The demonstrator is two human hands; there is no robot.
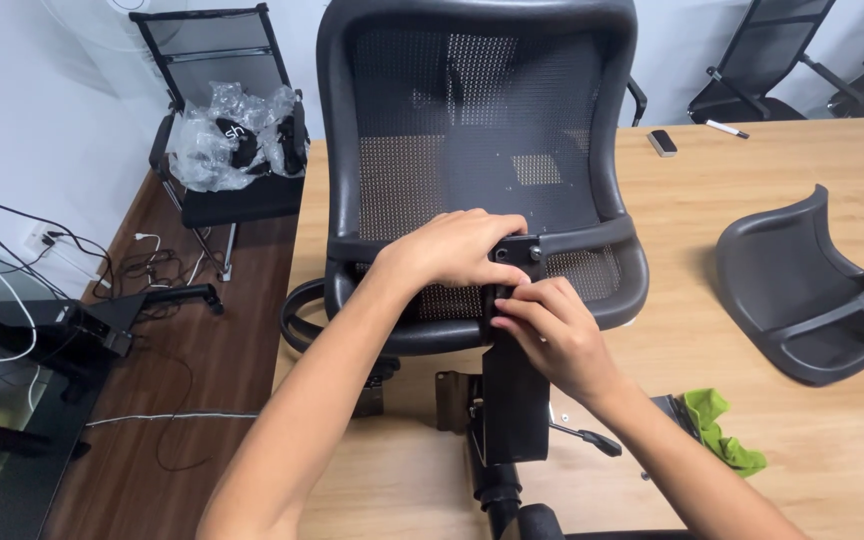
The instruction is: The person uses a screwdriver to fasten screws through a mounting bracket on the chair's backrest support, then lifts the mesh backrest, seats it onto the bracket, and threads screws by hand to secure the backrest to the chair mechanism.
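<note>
A black mesh office-chair backrest (472, 120) lies on the wooden table (772, 200), its lower rim toward me. A black support bar (512, 400) runs from the chair mechanism below up to a bracket (519, 250) at that rim. My left hand (452, 250) rests over the rim and grips the bracket's left side. My right hand (547, 330) pinches the top of the bar just under the bracket. What my fingertips press is hidden.
A black curved plastic headrest piece (812, 290) lies on the right of the table. A green cloth (717, 425) sits near my right forearm. A small dark device (662, 142) and a pen (727, 128) lie farther back. Another chair with plastic wrap (227, 135) stands at left, cables (142, 265) on the floor.
</note>
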